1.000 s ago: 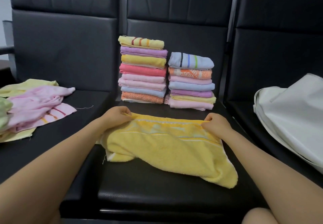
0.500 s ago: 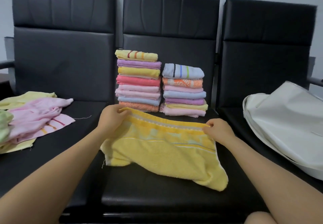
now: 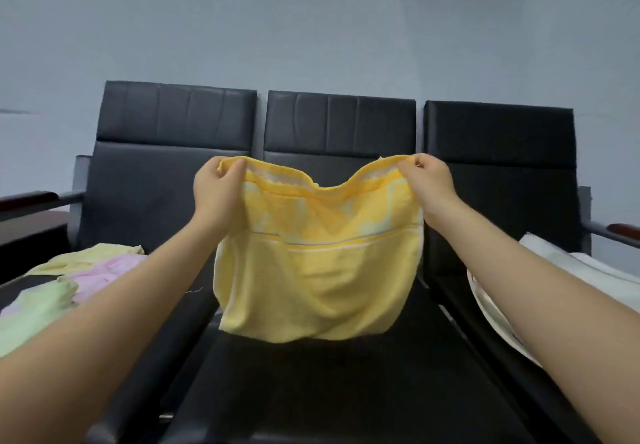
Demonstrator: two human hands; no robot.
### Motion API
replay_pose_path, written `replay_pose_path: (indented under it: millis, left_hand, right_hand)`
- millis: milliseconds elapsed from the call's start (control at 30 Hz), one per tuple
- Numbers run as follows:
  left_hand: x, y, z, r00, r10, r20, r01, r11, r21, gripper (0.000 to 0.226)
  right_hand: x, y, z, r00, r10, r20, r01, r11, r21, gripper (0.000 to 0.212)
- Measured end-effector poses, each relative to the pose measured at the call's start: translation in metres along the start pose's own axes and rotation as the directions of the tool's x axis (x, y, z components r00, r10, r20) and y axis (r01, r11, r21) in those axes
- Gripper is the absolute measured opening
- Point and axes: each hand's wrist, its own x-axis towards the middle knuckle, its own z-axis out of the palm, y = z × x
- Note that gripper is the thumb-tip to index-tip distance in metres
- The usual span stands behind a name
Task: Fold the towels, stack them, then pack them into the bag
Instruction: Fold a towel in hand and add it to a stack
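Note:
A yellow towel [image 3: 317, 270] hangs in the air over the middle black seat [image 3: 329, 381], its top edge sagging between my hands. My left hand [image 3: 216, 194] pinches the top left corner. My right hand [image 3: 431, 185] pinches the top right corner. The hanging towel hides the two stacks of folded towels behind it. Unfolded towels [image 3: 69, 284] in pink, pale yellow and green lie in a heap on the left seat. The white bag [image 3: 554, 270] lies on the right seat, partly behind my right forearm.
Three black chairs stand side by side against a pale wall. Metal armrests with dark pads stick out at the far left [image 3: 38, 199] and far right [image 3: 616, 230].
Both hands lifted the yellow towel off the middle seat and now hold it up by its top corners. The camera tilted up, and the folded stacks went out of sight behind the towel.

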Motion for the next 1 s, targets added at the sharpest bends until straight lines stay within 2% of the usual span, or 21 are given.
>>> replay_pose_path:
  millis: [67,133,233,333,433,500,533,567,600,633,733,900,1000]
  left_hand:
    - [0.008,0.023,-0.005,0.999,-0.034,0.015,0.034,0.999,-0.037,0.009]
    - [0.021,0.038,-0.01,0.985,-0.169,0.046,0.169,0.986,-0.009,0.007]
    - [0.034,0.049,-0.022,0.877,-0.435,0.203,0.442,0.897,0.009,0.028]
    - [0.037,0.038,-0.03,0.804,-0.524,0.28,0.516,0.85,0.107,0.018]
    - [0.031,0.003,-0.03,0.821,-0.524,0.229,0.47,0.846,0.252,0.016]
    - [0.02,-0.029,-0.027,0.861,-0.459,0.219,0.347,0.845,0.407,0.015]
    - [0.011,-0.049,-0.024,0.872,-0.428,0.238,0.283,0.837,0.468,0.013]
    - [0.002,-0.062,-0.023,0.877,-0.4,0.265,0.224,0.831,0.509,0.012]
    - [-0.007,-0.08,-0.02,0.875,-0.388,0.291,0.18,0.817,0.547,0.012]
    - [-0.015,-0.098,-0.016,0.873,-0.385,0.299,0.151,0.796,0.586,0.014]
    - [-0.033,-0.146,-0.007,0.888,-0.378,0.261,0.129,0.75,0.649,0.015]
    - [-0.031,-0.19,0.01,0.906,-0.36,0.223,0.12,0.722,0.682,0.019]
    - [-0.022,-0.212,0.022,0.915,-0.333,0.227,0.12,0.763,0.635,0.017]
  right_hand:
    - [0.0,-0.023,-0.008,0.997,0.058,0.045,-0.064,0.989,0.135,0.007]
    - [0.002,-0.038,-0.018,0.983,0.141,0.118,-0.168,0.95,0.264,0.007]
    - [0.011,-0.042,-0.029,0.944,0.267,0.194,-0.318,0.892,0.321,0.012]
    - [0.014,-0.027,-0.034,0.914,0.348,0.208,-0.399,0.864,0.309,0.008]
    - [0.013,0.01,-0.03,0.901,0.415,0.124,-0.43,0.891,0.146,0.005]
    - [0.006,0.044,-0.023,0.914,0.405,0.005,-0.4,0.903,-0.157,0.004]
    - [0.0,0.066,-0.018,0.932,0.36,-0.03,-0.348,0.872,-0.344,0.005]
    - [-0.005,0.083,-0.015,0.948,0.316,-0.017,-0.285,0.829,-0.481,0.008]
    - [-0.014,0.1,-0.009,0.947,0.32,0.012,-0.264,0.801,-0.537,0.011]
    - [-0.017,0.121,-0.005,0.937,0.349,0.026,-0.278,0.788,-0.549,0.014]
    - [-0.028,0.174,0.011,0.844,0.536,0.021,-0.494,0.791,-0.362,0.011]
    - [-0.023,0.221,0.027,0.833,0.552,0.036,-0.54,0.826,-0.161,0.021]
    - [-0.012,0.233,0.037,0.828,0.561,0.005,-0.559,0.826,-0.075,0.022]
